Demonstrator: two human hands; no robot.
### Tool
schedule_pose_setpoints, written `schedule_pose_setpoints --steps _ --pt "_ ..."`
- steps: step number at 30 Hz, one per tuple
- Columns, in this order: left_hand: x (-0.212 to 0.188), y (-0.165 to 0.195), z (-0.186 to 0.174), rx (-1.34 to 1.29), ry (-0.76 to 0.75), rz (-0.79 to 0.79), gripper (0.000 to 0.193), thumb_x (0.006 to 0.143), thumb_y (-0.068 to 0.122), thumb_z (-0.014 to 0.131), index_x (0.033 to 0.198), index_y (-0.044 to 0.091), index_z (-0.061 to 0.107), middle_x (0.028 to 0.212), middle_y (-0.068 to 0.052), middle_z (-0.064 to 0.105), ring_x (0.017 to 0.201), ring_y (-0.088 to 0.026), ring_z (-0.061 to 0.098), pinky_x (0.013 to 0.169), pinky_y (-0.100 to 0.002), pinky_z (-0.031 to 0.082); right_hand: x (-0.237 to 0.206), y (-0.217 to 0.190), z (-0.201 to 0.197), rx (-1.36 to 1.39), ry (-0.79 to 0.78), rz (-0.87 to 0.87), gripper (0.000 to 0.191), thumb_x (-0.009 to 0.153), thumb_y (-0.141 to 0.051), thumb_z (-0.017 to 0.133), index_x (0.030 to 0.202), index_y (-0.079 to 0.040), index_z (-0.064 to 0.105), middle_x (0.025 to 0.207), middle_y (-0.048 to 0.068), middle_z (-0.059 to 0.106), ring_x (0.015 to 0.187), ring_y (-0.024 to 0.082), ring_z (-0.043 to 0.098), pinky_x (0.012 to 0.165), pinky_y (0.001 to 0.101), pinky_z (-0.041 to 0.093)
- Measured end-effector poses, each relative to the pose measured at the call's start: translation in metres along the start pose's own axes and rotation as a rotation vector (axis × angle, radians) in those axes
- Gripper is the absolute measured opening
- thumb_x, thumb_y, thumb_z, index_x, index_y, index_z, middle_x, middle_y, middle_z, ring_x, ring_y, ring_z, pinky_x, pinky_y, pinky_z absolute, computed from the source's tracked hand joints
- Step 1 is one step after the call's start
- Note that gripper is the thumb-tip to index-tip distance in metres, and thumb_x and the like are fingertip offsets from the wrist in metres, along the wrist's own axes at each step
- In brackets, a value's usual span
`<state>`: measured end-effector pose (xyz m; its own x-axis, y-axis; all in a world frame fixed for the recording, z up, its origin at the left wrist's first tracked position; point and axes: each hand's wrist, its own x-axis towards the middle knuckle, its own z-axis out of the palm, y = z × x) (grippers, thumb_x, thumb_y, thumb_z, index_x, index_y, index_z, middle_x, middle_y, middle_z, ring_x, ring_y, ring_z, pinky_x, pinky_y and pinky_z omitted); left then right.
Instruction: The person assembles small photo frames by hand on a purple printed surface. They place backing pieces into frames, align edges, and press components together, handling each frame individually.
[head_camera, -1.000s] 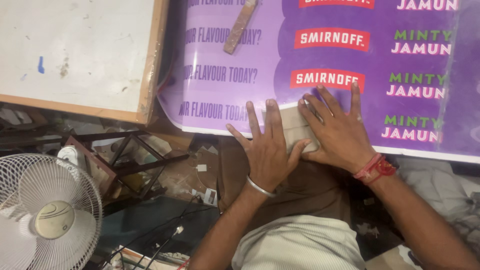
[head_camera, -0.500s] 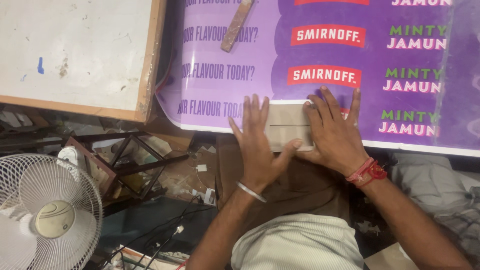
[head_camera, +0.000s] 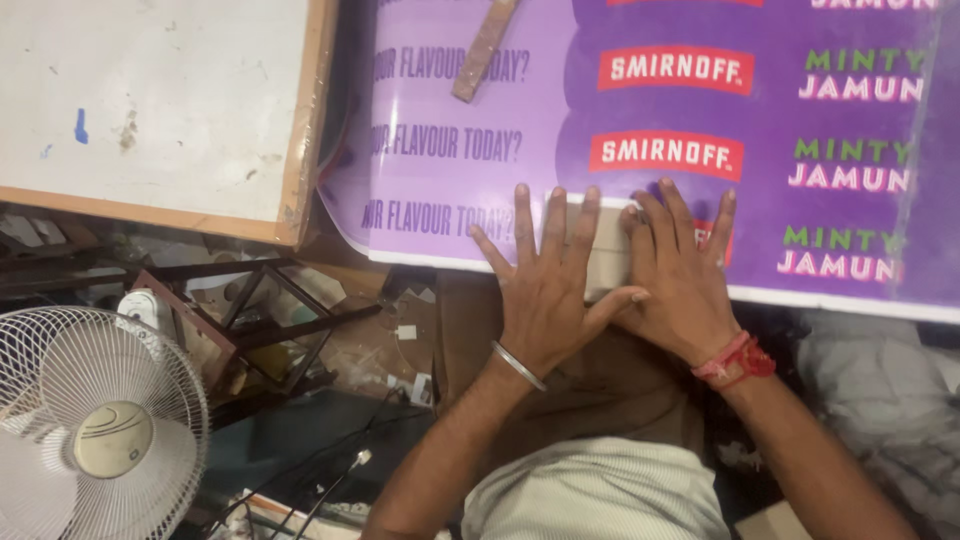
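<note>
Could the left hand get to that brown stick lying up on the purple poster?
Probably yes. The left hand lies flat on the purple poster, and the brown stick rests on the same sheet further up, with only bare poster between them. It would need a forward stretch, though.

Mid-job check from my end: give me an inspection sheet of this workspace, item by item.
Surface: purple printed banner lies flat, its white lower edge in view.
Job's things: pale flat block on the banner, partly covered by both hands.
Clutter: brown stick-like piece on the banner; white board with wooden frame to the left.
Grips: left hand flat, fingers spread, thumb across the block; right hand flat beside it, red wrist band.
Cables: dark cables on the floor below.
Surroundings: white fan, dark metal frame, scraps on the floor.
</note>
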<state>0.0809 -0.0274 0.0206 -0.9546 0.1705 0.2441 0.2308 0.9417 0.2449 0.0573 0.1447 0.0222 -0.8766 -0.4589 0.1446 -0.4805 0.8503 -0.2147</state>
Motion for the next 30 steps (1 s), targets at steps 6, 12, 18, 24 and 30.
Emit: schedule_pose_setpoints --steps 6,12,18,24,30 --pt "0.000 0.007 0.006 -0.196 0.051 -0.078 0.116 0.091 0.081 0.039 0.160 -0.010 0.024 0.164 -0.033 0.035 0.158 -0.057 0.006 0.113 -0.084 -0.012 0.000 -0.001 0.000 0.008 -0.020 0.033 0.084 0.068 -0.045 0.071 0.138 0.000 0.055 0.154 0.017 0.046 0.155 0.036 0.029 0.117 0.0801 0.000" --pt "-0.024 -0.012 -0.009 -0.517 0.306 -0.260 0.076 0.099 0.044 0.067 0.155 -0.001 0.040 0.156 -0.020 0.052 0.143 -0.035 0.047 0.119 -0.056 0.029 -0.002 -0.008 -0.008 0.079 0.039 0.029 0.114 0.068 -0.074 0.072 0.144 0.007 0.046 0.151 0.024 0.043 0.150 0.042 0.029 0.113 0.0836 0.002" --pt "-0.045 -0.028 -0.027 -0.698 0.169 -0.688 0.060 0.091 0.019 0.077 0.146 0.005 0.057 0.124 -0.010 0.068 0.069 -0.011 0.055 0.060 -0.022 0.049 -0.015 -0.005 -0.038 0.130 -0.037 0.100 0.076 0.086 -0.053 0.073 0.142 -0.004 0.059 0.140 0.013 0.058 0.132 0.030 0.051 0.111 0.0632 0.031" --pt "-0.023 -0.037 -0.019 -0.854 0.101 -0.603 0.046 0.093 0.023 0.073 0.135 0.007 0.066 0.101 -0.001 0.074 0.060 -0.004 0.057 0.053 -0.021 0.048 -0.027 -0.006 -0.048 0.157 -0.117 -0.007 0.059 0.084 -0.050 0.073 0.129 -0.012 0.066 0.124 0.006 0.067 0.119 0.024 0.058 0.107 0.0480 0.037" --pt "0.035 -0.065 -0.026 -0.556 -0.168 -0.367 0.048 0.094 0.038 0.071 0.134 0.010 0.070 0.102 -0.007 0.073 0.067 -0.018 0.061 0.063 -0.035 0.052 -0.005 0.016 -0.054 0.160 -0.081 -0.072 0.081 0.079 -0.050 0.077 0.149 -0.016 0.055 0.137 0.011 0.057 0.128 0.029 0.051 0.109 0.0521 0.037"
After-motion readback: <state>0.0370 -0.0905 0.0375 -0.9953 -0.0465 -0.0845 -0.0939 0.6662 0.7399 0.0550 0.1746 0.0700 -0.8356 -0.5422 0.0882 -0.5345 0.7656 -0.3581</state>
